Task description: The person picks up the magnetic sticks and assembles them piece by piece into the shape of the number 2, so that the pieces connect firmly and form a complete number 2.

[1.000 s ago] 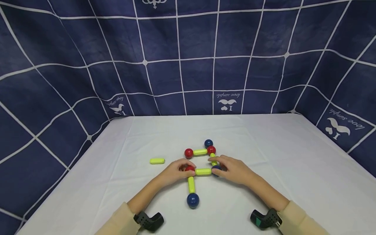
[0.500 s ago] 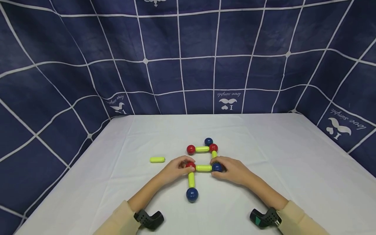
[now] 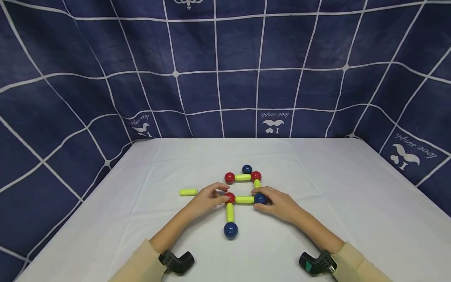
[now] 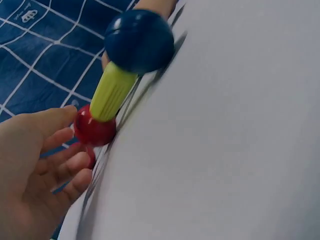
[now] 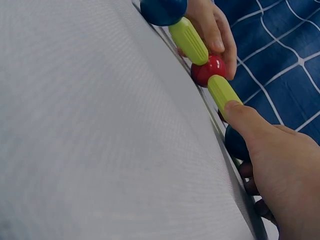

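My left hand (image 3: 208, 200) is at a red ball (image 3: 230, 198); its thumb touches the ball and the other fingers are spread away from it. My right hand (image 3: 282, 204) holds a blue ball (image 3: 260, 199) between thumb and fingers. A yellow-green rod (image 3: 244, 199) joins these two balls. From the red ball a second rod (image 4: 114, 92) runs toward the near side to a larger-looking blue ball (image 3: 230, 230). Another rod (image 3: 257, 183) leads away from the held ball to a far red ball (image 3: 256, 176), partly behind my right fingers.
At the back, a rod (image 3: 243, 177) links the far red ball to one more red ball (image 3: 230, 178). A blue ball (image 3: 247, 169) sits just behind them. A loose rod (image 3: 188, 192) lies left on the white tabletop (image 3: 317, 227). Dark blue checked cloth (image 3: 239, 90) surrounds the table.
The joined balls and rods have shifted slightly away from me. My left fingers have come off the red ball, leaving the thumb on it. The rearmost blue ball has moved slightly left.
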### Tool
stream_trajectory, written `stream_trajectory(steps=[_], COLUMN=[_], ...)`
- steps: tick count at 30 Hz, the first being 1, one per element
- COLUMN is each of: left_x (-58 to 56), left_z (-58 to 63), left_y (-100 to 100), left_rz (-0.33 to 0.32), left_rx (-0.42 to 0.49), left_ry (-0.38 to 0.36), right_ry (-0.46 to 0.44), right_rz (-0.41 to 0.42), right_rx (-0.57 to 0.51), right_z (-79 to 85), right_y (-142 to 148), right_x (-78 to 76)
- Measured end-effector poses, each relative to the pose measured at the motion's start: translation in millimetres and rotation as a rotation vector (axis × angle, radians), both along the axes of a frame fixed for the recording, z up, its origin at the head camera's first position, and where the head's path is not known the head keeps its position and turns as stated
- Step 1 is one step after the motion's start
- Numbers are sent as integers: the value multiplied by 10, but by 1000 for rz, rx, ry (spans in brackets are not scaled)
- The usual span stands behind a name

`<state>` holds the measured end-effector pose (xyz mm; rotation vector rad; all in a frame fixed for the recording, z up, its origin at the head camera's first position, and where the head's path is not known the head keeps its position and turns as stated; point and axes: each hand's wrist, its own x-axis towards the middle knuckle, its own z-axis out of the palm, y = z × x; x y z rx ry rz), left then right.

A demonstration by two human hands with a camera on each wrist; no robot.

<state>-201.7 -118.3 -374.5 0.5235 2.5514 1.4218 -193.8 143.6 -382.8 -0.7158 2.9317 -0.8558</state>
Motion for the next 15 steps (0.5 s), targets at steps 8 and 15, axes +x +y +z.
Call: stream_trajectory(steps=[8,15], left_x=[-148,-218], left_z=[264,308], left_y=[-362,-855], left_rz=[59,73], left_rx=[-143,-319], left_ry=[208,224], right_ry=[5,-17], right_rz=[5,20], right_rx=[-28,-30], right_z=[-8,-28], right_y=[25,22], right_x=[-29,-27])
